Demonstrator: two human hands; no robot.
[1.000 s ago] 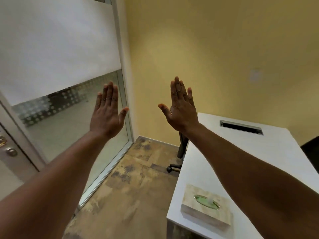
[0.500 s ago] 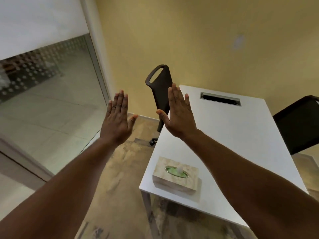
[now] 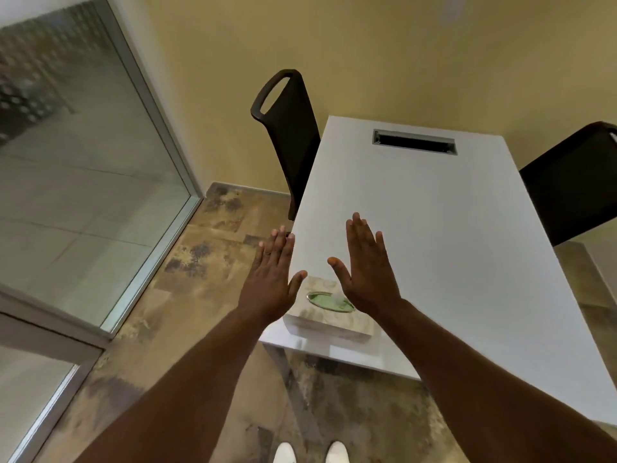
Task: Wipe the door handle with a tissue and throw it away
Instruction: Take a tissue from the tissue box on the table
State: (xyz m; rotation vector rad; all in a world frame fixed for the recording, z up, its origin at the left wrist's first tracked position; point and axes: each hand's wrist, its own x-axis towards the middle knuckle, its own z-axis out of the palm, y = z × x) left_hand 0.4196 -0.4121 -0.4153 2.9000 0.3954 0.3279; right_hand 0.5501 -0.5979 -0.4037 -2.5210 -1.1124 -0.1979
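A beige marbled tissue box [image 3: 322, 320] with a green oval slot sits at the near left corner of a white table [image 3: 450, 248]; a bit of white tissue shows in the slot. My left hand [image 3: 272, 279] hovers flat and open just left of the box, fingers together, holding nothing. My right hand [image 3: 367, 269] hovers flat and open above the box's right part, also empty. The door handle is out of view.
A glass partition with a metal frame [image 3: 157, 228] runs along the left. One black chair [image 3: 290, 128] stands at the table's far left side, another [image 3: 574, 182] at its right. The table has a cable slot [image 3: 414, 142]. Yellow wall behind; mottled brown floor.
The view has swung right and down, away from the door; the handle has left the frame. Both open hands have come down from in front of the glass to just above the tissue box.
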